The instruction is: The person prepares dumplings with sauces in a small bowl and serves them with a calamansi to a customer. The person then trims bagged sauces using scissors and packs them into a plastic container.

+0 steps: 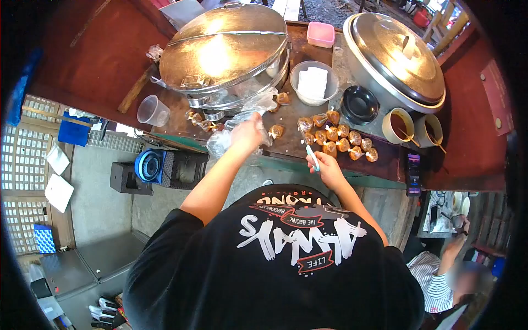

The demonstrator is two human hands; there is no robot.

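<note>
Here, the right hand [329, 169] is closed around the pale blue handle of a slim cutting tool [313, 158], and the tool points away from the body. The left hand [250, 133] is at the clear plastic bags [219, 144]; how tightly its fingers are closed, I cannot tell.

Just beyond the right grip, many small tied bags [331, 133] with brown filling lie in a close group on the brown table [289, 147]. One single tied bag [276, 132] lies between the two hands, nearer to the left one. Beyond the left grip stands a big round pot [225, 49] with a shiny lid, and to its left side a clear cup [154, 111].

Farther beyond the right grip is a clear bowl [302, 99] with a white stack inside, and to the right of this bowl, a black bowl [360, 105]. To the right of the right grip, two cups [391, 130] hold dark liquid and sticks. Well apart, at far right, another person [437, 280] wears a striped sleeve.
</note>
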